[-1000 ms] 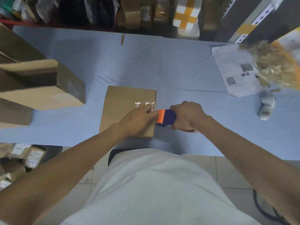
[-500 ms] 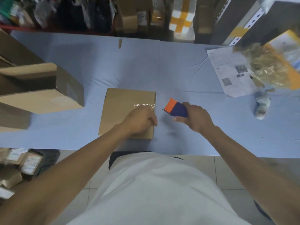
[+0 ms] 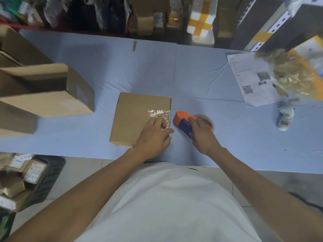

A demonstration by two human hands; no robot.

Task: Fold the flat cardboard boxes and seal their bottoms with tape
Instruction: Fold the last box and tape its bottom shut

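- The cardboard box (image 3: 139, 117) lies near the front edge of the blue table (image 3: 201, 81), its taped face up; a crinkled strip of clear tape (image 3: 159, 115) runs in from its right edge.
- The left hand (image 3: 153, 137) rests on the box's near right corner, fingers fairly straight and pressing on the tape, gripping nothing.
- The right hand (image 3: 201, 133) has its grip wrapped around the blue and orange tape dispenser (image 3: 185, 122), which sits on the table just beside the box's right edge and looks clear of it.
- The step in hand appears to be smoothing the tape end down, with the strip likely already cut free, though no cut edge can be made out.
- To do it well, sweep the left fingertips from the middle of the strip outward to the right edge and down the side, flattening the wrinkles that show.
- Keep the palm's weight on the box so it does not slide on the cloth.
- Hold the dispenser aside so its blade does not snag the strip.
- Folded boxes (image 3: 43, 95) wait at the left of the table; a printed sheet (image 3: 251, 81) lies far right.
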